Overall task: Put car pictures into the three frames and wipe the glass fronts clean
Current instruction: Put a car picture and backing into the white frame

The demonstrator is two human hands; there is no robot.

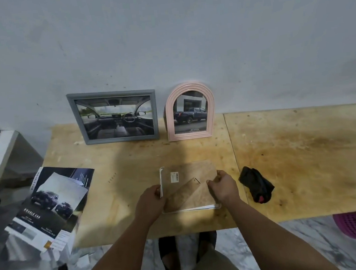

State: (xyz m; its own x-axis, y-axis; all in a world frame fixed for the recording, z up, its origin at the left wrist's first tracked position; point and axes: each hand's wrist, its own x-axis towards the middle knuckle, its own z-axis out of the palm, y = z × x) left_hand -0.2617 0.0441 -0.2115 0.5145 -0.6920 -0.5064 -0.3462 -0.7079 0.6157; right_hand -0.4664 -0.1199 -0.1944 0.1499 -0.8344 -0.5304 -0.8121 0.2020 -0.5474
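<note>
Both hands gripped the third frame [189, 187], which lay face down on the tabletop [293, 157] with its brown backing and stand showing. The left hand [151, 198] clasped its left edge; the right hand [222, 184] pinched the backing at the right. Against the wall stood a grey frame [115, 116] holding a car-interior picture and, just beside it, a pink arched frame [190, 111] with a pickup picture. A black cloth [256, 185] lay near the right hand. Car brochures [52, 208] overhung the tabletop's left edge.
</note>
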